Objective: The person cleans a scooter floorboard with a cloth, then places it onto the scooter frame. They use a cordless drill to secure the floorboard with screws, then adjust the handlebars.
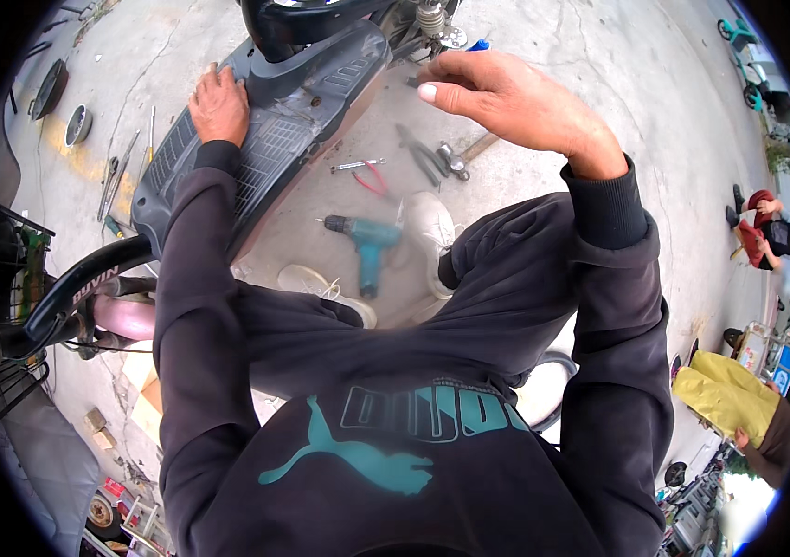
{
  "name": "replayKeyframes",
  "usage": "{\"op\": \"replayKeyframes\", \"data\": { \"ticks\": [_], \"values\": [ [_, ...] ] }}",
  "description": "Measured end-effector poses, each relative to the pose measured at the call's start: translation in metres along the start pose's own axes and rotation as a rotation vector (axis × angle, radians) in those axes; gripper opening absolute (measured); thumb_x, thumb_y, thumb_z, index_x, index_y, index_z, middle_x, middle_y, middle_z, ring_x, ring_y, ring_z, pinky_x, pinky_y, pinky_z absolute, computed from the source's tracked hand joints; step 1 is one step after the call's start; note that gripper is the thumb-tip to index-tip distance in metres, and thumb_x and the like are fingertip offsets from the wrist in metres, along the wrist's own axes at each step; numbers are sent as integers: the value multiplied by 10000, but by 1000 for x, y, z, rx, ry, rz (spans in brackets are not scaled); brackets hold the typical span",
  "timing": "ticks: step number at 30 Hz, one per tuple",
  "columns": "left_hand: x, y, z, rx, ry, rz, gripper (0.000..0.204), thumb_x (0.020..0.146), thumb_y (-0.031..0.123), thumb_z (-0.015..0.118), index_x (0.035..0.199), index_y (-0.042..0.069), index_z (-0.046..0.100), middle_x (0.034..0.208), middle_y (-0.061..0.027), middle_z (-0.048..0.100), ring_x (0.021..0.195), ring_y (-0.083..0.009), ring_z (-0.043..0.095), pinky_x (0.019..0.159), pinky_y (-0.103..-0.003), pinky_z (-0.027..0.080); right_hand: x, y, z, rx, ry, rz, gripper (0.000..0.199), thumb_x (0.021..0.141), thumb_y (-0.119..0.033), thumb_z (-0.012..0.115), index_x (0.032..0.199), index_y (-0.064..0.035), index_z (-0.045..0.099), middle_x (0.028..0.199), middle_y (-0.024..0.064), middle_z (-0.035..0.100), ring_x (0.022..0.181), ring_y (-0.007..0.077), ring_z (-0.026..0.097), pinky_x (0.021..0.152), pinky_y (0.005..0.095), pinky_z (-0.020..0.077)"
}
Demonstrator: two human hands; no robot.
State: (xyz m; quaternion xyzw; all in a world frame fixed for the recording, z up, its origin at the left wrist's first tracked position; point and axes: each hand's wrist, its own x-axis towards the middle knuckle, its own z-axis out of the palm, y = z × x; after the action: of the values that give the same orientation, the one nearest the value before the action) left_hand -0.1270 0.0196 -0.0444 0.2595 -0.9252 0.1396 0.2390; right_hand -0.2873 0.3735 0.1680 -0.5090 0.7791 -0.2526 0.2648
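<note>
My left hand (219, 108) lies on the dark plastic footboard (276, 139) of a scooter, its fingers spread over the far edge. To the right of the board, my right hand (506, 97) hovers above the ground with fingers stretched out and thumb apart. A blue-ended object (478, 45) shows just behind that hand, mostly hidden by it. Below, on the concrete, are a hammer (455, 161), dark pliers (423, 154), a small wrench (358, 165) and a red-handled tool (374, 180). Between my shoes sits a teal cordless drill (368, 249).
Long thin tools (117, 176) and a round metal bowl (78, 125) lie left of the footboard. A black curved scooter tube (89, 283) stands at the left. On the right are a seated person (766, 227) and another in yellow trousers (729, 395).
</note>
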Motion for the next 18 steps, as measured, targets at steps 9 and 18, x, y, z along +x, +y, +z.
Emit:
{"op": "replayKeyframes", "data": {
  "ticks": [9,18],
  "values": [
    [-91,28,-75,-353,-188,-106,374,979,244,530,1296,53,585,1374,-177,542,1298,-346,486,1077,-430,400,88,50,44,-395,-207,34,496,952,-414,543,1234,-13,624,1083,168,694,996,284,676,885,389,510],
    [-114,58,-129,-257,-495,-3,869,840,440,712,1480,-17,344,1539,-242,324,1423,-388,319,1161,-452,282,136,51,123,-528,-453,-103,405,876,-372,643,1128,-63,711,1149,139,693,1091,301,649,910,443,502]
  ]
}}
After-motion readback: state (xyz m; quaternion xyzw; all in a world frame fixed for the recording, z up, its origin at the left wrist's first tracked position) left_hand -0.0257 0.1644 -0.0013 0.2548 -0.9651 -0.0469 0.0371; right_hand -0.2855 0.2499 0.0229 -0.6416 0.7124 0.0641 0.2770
